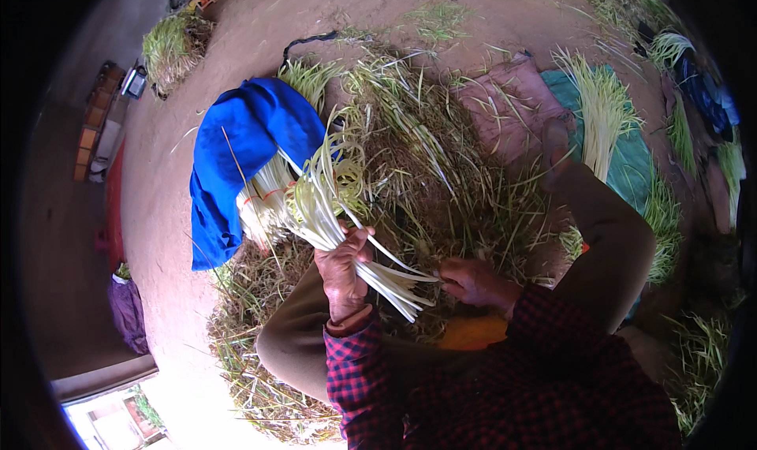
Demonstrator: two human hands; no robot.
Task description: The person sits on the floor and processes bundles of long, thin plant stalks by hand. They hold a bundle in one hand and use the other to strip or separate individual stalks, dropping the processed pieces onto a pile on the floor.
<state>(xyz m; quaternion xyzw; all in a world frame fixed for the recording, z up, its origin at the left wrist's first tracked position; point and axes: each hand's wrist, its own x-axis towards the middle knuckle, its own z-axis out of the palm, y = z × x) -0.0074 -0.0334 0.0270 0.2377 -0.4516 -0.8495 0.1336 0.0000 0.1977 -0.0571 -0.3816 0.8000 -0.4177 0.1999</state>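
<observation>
My left hand (343,266) is closed around a bunch of white stalks with pale yellow-green leaves (316,228), probably blanched garlic shoots. Their leaves curl away at the upper left, and the white ends (396,287) stick out towards the lower right. One stalk (390,268) bends apart from the bunch, and its tip meets the fingers of my right hand (476,281), which look pinched on it. Just beyond the held bunch lies a thicker bundle of white stalks (269,195) bound with red ties. A blue cloth (251,130) partly covers that bundle.
A heap of stalks with dry brown trimmings (426,136) lies before my crossed legs. To the right, loose pale stalks (597,124) rest on a green sheet (630,172) beside a pinkish sack (502,107). A digital scale (134,82) and another plant pile (174,50) stand far left.
</observation>
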